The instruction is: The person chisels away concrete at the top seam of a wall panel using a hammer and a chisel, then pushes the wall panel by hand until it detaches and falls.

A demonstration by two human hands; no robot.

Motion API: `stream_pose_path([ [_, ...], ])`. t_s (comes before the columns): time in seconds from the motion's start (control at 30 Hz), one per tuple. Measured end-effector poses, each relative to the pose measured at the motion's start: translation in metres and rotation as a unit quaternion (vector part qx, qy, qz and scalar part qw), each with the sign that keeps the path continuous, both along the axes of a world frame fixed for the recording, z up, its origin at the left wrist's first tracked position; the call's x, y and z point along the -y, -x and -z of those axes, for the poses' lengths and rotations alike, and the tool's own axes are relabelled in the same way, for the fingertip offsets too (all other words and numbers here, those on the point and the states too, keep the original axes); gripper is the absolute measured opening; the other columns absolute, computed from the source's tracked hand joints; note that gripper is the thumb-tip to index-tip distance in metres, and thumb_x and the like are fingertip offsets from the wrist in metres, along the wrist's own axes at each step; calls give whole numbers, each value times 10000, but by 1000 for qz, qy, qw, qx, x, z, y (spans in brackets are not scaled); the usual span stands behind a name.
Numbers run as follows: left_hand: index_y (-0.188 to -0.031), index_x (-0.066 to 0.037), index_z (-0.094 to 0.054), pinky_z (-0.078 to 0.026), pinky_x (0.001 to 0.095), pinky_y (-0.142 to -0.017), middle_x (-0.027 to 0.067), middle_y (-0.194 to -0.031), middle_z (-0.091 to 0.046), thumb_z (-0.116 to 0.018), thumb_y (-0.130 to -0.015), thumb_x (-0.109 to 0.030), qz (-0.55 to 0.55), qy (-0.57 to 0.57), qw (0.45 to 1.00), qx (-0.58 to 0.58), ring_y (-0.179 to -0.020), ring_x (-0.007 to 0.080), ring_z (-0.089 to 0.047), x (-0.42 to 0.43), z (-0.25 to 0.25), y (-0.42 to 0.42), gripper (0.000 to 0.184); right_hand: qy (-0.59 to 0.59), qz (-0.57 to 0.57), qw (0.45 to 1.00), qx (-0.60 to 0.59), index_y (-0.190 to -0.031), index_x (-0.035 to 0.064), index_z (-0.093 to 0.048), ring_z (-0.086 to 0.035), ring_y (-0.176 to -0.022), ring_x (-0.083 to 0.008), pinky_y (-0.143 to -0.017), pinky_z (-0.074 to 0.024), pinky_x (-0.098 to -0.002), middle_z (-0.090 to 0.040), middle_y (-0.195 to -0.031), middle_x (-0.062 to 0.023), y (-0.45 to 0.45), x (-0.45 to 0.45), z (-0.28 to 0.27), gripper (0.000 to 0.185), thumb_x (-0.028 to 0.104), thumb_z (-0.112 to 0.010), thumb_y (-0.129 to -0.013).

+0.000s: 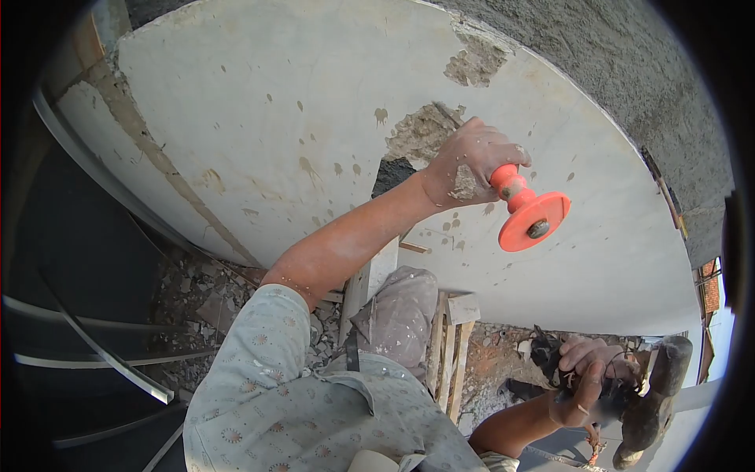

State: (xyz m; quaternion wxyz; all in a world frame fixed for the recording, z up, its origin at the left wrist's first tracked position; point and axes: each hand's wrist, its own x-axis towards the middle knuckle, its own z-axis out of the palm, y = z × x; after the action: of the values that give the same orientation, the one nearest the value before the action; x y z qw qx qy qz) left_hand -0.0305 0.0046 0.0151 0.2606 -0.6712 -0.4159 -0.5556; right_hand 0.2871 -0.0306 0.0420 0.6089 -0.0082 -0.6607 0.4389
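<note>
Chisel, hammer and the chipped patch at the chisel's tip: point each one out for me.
Chisel (pixel 519 197): head view, on its orange grip beside the round guard.
Hammer (pixel 657 397): head view, on its dark head.
Chipped patch (pixel 418 134): head view, on its rough middle.

Rough grey wall surface (pixel 621 71) spanned far right; rubble-strewn floor (pixel 189 287) lay left; daylight (pixel 721 342) showed beside red brickwork (pixel 712 296), right.

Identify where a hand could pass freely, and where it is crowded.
The likeliest room is in front of the pale wall, between the orange chisel guard and the right hand; another stretch opens left of the left forearm. Crowded: the rubble-strewn floor beside the knee, the wooden planks, and around the hammer.
</note>
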Motion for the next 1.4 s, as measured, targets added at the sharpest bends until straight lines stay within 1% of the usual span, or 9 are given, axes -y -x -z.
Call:
stream_pose_path([
  [0.47, -921, -156, -679, -407, 323, -722, -56, -717, -617, -789, -637, -223, 52, -3, 998, -46, -665, 153, -570, -8, -2, -1, 311, -168, 75, 980, 80, -816, 60, -388, -445, -674, -212, -713, -419, -414, -404, -674, -88, 4, 12, -1, 186, 207, -473, -891],
  [0.6, -921, -160, -679, -404, 323, -719, -68, -699, -609, -779, -658, -239, 79, -16, 997, -9, -664, 151, -567, -10, -4, 1, 292, -209, 96, 971, -68, -831, 70, -403, -455, -643, -201, -688, -434, -427, -425, -672, -65, 41, 30, -8, 150, 182, -474, -900],
  [0.67, -920, -163, -678, -405, 320, -726, -76, -693, -608, -778, -668, -254, 67, -12, 998, -4, -665, 145, -568, -10, -2, 0, 286, -160, 85, 976, -124, -862, 63, -428, -483, -635, -193, -664, -447, -409, -466, -685, -63, 68, 34, 9, 108, 136, -501, -892],
  [0.77, -920, -166, -677, -406, 315, -734, -79, -689, -608, -777, -677, -269, 61, -24, 998, -9, -666, 140, -572, -14, 0, 2, 283, -28, 114, 957, 265, -1001, 12, -468, -544, -611, -164, -558, -467, -313, -541, -765, -76, 55, -5, 58, 208, -20, -572, -823],
  [0.93, -928, -159, -676, -405, 313, -730, -68, -693, -612, -778, -685, -276, 54, -23, 998, -13, -669, 145, -581, -15, -2, -2, 288, 91, 36, 989, 111, -1089, 0, -481, -550, -629, -133, -621, -497, -319, -567, -787, -41, 48, 29, 15, 294, -1, -611, -825],
  [1.07, -920, -151, -673, -412, 310, -718, -56, -703, -625, -782, -685, -286, 31, -29, 999, 7, -673, 147, -589, -19, -8, -4, 292, -121, 3, 981, -149, -950, 59, -416, -548, -715, -169, -735, -476, -442, -556, -773, -77, 39, 32, -23, 153, 134, -540, -901],
  [1.13, -914, -149, -672, -415, 311, -713, -47, -712, -634, -787, -684, -288, 21, -35, 999, 15, -678, 151, -596, -22, -7, -4, 293, -140, 36, 985, -92, -849, 78, -394, -502, -654, -157, -664, -463, -406, -476, -722, -59, 43, 19, -13, 132, 51, -523, -863],
  [1.27, -903, -146, -668, -423, 317, -716, -25, -749, -657, -797, -684, -279, 18, -49, 998, 32, -694, 167, -615, -23, -1, -10, 287, 196, 109, 946, 234, -908, 4, -485, -519, -555, -146, -547, -463, -308, -528, -697, -79, 60, 11, 9, 192, 6, -643, -799],
  [1.4, -893, -149, -663, -433, 318, -735, -15, -787, -677, -804, -685, -269, 20, -52, 998, 41, -716, 174, -632, -24, -8, -7, 279, 97, 90, 984, 122, -897, -13, -477, -501, -556, -171, -564, -453, -340, -494, -660, -87, 46, 17, -19, 138, 48, -573, -819],
])
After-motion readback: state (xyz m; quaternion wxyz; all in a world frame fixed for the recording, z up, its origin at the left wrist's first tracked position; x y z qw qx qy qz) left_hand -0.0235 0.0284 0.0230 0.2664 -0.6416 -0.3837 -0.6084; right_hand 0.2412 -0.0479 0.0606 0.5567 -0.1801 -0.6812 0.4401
